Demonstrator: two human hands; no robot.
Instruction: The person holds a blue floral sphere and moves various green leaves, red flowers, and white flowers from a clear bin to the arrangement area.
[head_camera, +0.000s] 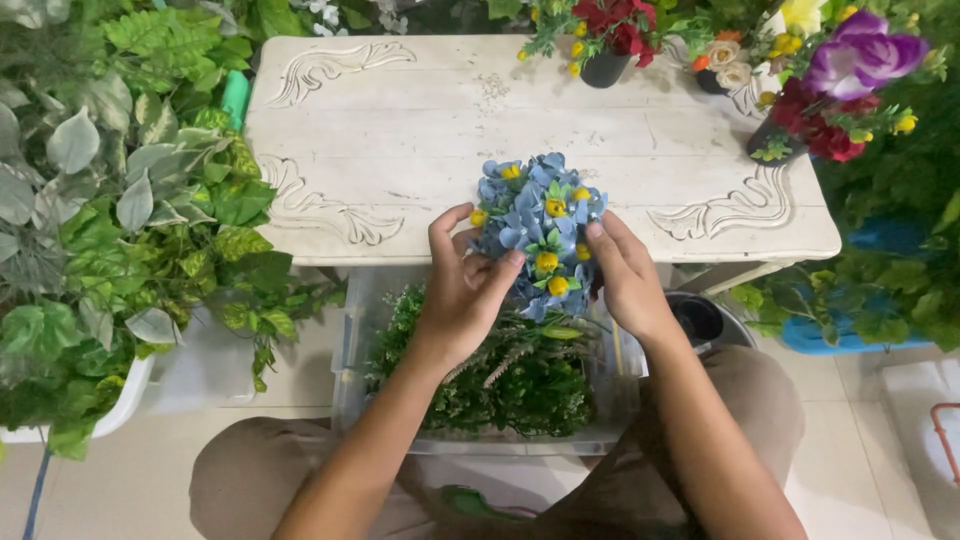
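Note:
A bunch of blue artificial flowers with yellow centres (538, 222) is held up at the front edge of a white carved table (400, 130). My left hand (465, 290) grips the bunch from the left, thumb raised, fingers curled under the blooms. On the bunch's right side my right hand (622, 275) wraps around it, fingertips on the petals. Below the hands a clear plastic bin (350, 340) holds green foliage (500, 380).
Leafy artificial plants (120, 220) fill the left. At the table's back stand a black pot of red flowers (610, 40) and a small pot of pale roses (722, 60); a red, purple and yellow bouquet (840, 90) is at the right. A dark pot (700, 318) sits near my right knee.

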